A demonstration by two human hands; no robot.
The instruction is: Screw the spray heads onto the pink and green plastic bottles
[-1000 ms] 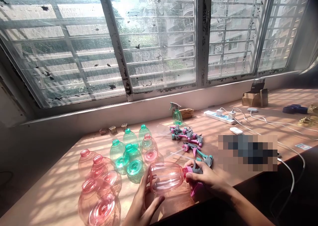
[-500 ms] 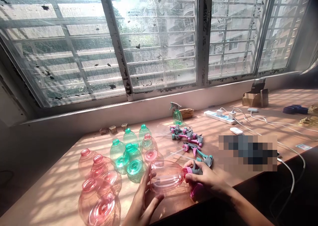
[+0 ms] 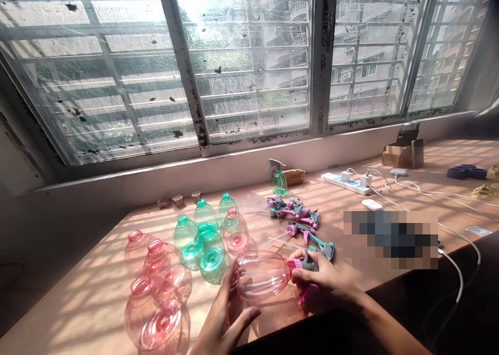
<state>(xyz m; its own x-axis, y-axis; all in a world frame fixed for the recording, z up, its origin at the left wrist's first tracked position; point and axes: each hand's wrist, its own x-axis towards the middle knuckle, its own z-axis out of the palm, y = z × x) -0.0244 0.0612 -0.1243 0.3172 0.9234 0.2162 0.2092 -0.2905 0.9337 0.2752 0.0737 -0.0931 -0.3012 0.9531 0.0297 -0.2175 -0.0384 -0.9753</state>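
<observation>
A clear pink plastic bottle (image 3: pixel 262 275) lies on its side just above the wooden table's front edge. My left hand (image 3: pixel 225 318) cups its base, fingers curled round it. My right hand (image 3: pixel 326 281) is closed on the pink and grey trigger spray head (image 3: pixel 307 270) that sits at the bottle's neck. To the left stand and lie several empty pink bottles (image 3: pixel 156 298) and green bottles (image 3: pixel 202 238) without heads. A heap of loose spray heads (image 3: pixel 298 215) lies behind my right hand.
A finished green spray bottle (image 3: pixel 277 178) stands near the window sill beside a small basket (image 3: pixel 293 176). A white power strip (image 3: pixel 345 183) with plugs and cables (image 3: pixel 454 251) lies at the right. A blurred patch (image 3: pixel 390 238) covers part of the table. Cardboard pieces (image 3: pixel 401 152) stand far right.
The pink bottle and both hands stay in nearly the same place; the bottle has shifted slightly between my hands. The view has tipped a little.
</observation>
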